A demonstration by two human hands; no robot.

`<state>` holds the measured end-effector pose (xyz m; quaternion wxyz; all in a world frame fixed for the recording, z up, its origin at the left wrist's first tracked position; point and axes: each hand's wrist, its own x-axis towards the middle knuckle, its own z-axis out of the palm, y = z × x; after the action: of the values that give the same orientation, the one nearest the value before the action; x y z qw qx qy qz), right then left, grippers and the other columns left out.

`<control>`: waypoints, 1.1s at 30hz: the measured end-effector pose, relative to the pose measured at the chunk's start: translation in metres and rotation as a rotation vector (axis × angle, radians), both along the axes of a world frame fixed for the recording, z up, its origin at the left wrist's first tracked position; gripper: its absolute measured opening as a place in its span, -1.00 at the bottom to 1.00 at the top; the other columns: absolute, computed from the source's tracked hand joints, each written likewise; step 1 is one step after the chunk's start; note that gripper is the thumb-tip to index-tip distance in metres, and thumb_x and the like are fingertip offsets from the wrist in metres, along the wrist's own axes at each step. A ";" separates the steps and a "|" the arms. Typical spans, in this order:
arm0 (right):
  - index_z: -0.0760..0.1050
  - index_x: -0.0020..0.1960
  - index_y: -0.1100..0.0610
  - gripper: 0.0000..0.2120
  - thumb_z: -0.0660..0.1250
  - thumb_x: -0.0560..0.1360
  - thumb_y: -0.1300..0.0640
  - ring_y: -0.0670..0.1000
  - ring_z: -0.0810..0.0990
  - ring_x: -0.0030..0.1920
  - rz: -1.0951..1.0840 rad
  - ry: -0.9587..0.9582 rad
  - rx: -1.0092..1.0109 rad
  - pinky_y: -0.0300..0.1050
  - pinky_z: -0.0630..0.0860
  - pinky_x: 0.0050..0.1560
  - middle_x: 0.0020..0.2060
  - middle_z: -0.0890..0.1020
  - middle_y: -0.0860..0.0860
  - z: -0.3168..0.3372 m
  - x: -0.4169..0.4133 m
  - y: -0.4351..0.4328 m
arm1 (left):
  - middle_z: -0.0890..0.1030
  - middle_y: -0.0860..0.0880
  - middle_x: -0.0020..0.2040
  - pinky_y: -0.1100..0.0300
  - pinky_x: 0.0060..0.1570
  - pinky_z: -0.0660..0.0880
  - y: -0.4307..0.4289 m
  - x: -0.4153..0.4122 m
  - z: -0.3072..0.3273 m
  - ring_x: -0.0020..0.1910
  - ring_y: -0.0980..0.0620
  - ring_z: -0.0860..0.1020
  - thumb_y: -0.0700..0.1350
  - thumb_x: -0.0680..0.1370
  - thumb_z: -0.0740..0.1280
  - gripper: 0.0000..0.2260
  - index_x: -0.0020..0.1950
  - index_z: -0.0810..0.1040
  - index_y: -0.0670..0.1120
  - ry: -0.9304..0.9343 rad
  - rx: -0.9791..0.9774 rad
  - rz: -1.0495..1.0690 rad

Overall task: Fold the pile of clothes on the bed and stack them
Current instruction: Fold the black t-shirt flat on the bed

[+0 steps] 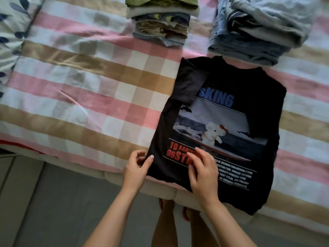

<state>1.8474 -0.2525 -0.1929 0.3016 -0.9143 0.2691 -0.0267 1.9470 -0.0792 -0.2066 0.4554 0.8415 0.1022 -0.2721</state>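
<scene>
Pinching the near left corner of the black T-shirt [249, 90], your left hand [136, 169] has its thumb on top of the fabric and its fingers curled at the hem. Your right hand [203, 173] lies just beside it on the shirt, fingers spread and only loosely bent, covering part of the red lettering and gripping nothing that you can see. The shirt lies flat near the front edge of the bed, printed side up, on the checked bedspread [89, 97] of pink, tan and white. One sleeve [190, 82] is folded inward over the upper left of the shirt, and the right side looks turned in as well, hiding the edge of the picture print [213, 129]. Beyond the shirt, toward the far side of the bed, a stack of folded clothes [160, 27] with a green piece on top stands apart from it. A second stack of grey and blue garments [258, 32] sits to its right, close to the shirt's collar. A leaf-patterned cloth [10, 24] lies at the far left, and grey floor [53, 202] shows below the bed edge.
</scene>
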 end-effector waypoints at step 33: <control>0.54 -0.02 0.21 -0.88 0.31 0.45 0.29 0.05 0.44 -0.06 -0.709 -0.142 0.029 -0.17 0.30 0.00 -0.12 0.56 0.08 0.003 -0.080 -0.131 | 0.51 -0.07 -0.11 0.11 -0.10 0.39 -0.080 0.026 0.021 -0.09 -0.04 0.47 -0.28 0.49 0.33 -0.92 -0.02 0.52 -0.18 -0.496 0.155 -0.411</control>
<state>1.7670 -0.3831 -0.1896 0.3046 -0.7556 0.5482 -0.1891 1.9733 -0.1593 -0.1855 0.3367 0.9172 -0.1634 -0.1363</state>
